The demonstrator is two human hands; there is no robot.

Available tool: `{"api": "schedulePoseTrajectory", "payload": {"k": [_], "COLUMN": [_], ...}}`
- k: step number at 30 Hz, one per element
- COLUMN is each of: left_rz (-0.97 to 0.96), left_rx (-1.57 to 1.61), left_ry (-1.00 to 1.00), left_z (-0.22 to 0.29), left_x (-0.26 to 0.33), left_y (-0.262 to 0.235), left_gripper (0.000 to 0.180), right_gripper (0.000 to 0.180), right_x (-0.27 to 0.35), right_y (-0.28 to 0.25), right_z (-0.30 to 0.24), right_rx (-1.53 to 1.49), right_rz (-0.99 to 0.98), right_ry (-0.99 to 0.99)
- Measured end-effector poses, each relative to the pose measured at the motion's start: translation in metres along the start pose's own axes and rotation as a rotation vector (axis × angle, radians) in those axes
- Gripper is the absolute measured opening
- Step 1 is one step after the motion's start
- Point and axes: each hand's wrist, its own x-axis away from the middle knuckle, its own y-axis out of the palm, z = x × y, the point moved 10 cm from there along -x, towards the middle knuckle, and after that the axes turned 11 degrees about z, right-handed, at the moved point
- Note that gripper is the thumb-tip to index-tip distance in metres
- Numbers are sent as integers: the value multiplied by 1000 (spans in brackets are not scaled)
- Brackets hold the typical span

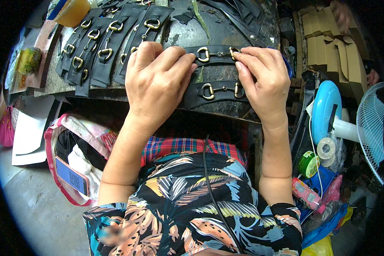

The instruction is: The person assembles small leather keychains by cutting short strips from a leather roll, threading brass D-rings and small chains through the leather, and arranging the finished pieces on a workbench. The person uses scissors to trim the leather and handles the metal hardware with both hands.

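Note:
A black leather strap (217, 62) with a gold-coloured horsebit buckle lies across the dark worktop, stretched between my two hands. My left hand (155, 81) pinches its left end between thumb and curled fingers. At the other end, my right hand (266, 79) grips the strap with thumb and fingertips beside the buckle's right ring. Just nearer to me sits a second black strap (193, 97) with the same kind of buckle, partly under my right hand. To the left, several matching straps (128, 26) lie overlapping in a row.
The dark worktop (181, 32) carries black scraps at its far side. A roll of yellowish tape (29, 60) is at the far left. Cardboard pieces (328, 51), a blue-and-white fan (327, 102) and a pink bottle (307, 194) stand on the right. An open bag (51, 158) holds a phone.

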Motion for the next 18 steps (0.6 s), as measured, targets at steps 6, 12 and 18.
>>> {"api": "schedulePoseTrajectory", "payload": {"k": [6,12,18], "left_rz": [-1,29,40], "left_rx": [10,59,185], "left_ry": [13,25,46], "left_z": [2,0,6], "left_x": [0,-1,-1], "left_y": [-4,-7,-29], "left_gripper": [20,28,34], "right_gripper": [20,21,22], "right_x": [0,3,1], "right_y": [1,4,-23], "right_z": [-2,-4,-8], "right_rx": [-8,61,-120], "right_rz": [-11,-47,144], "right_ry": [-9,-30,-75]}}
